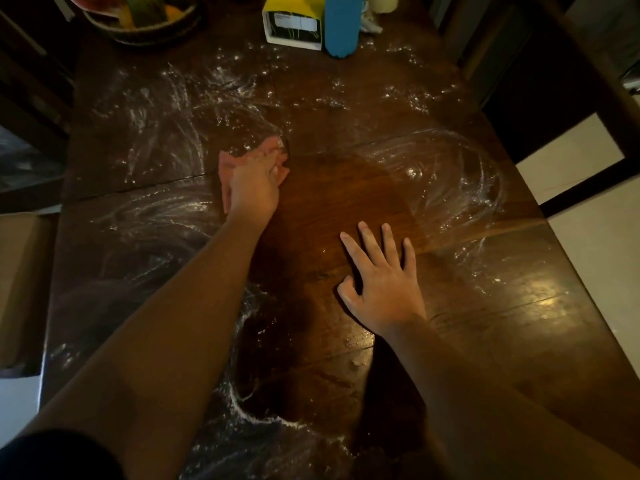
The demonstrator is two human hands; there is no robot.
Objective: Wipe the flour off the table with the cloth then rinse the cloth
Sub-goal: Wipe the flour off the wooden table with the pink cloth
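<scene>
A dark wooden table is streaked with white flour across its far, left and right parts. A band down the middle looks wiped. My left hand presses a pink cloth flat on the table near its centre, fingers stretched over it. The cloth shows only around my fingers and to their left. My right hand lies flat on the wiped wood closer to me, fingers spread, holding nothing.
At the far edge stand a yellow and white box, a blue bottle and a woven fruit bowl. A dark chair stands at the right, a cardboard box at the left. A flour ridge curves near me.
</scene>
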